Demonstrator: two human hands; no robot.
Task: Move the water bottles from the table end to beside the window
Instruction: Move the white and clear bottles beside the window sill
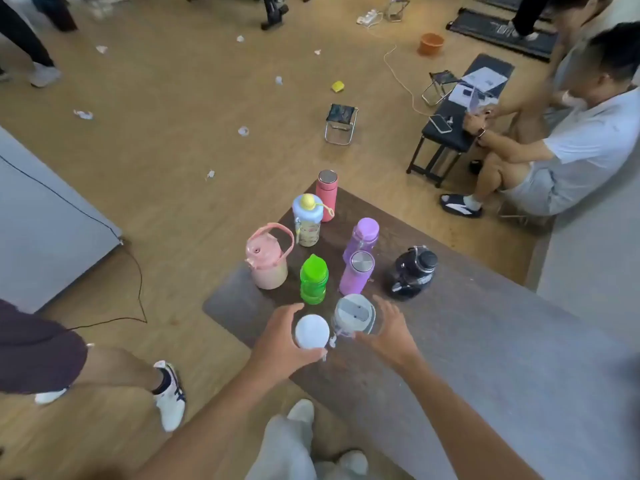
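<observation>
Several water bottles stand at the near end of a dark brown table (pixel 467 341). My left hand (pixel 277 344) wraps around a bottle with a round white lid (pixel 311 331). My right hand (pixel 388 332) curls around a grey-lidded bottle (pixel 355 314) right beside it. Beyond them stand a green bottle (pixel 314 279), a lilac flask with a steel cap (pixel 356 273), a purple bottle (pixel 362 237), a black jug (pixel 414 271), a pink handled jug (pixel 268 258), a blue-lidded printed bottle (pixel 307 220) and a pink-red flask (pixel 326 195).
A person sits on the right beside a black bench (pixel 446 133). Another person's leg and white shoe (pixel 169 396) are at the left. A folding stool (pixel 341 123), paper scraps, a cable and an orange bucket (pixel 431 43) lie on the wooden floor. A grey platform (pixel 41 220) is at left.
</observation>
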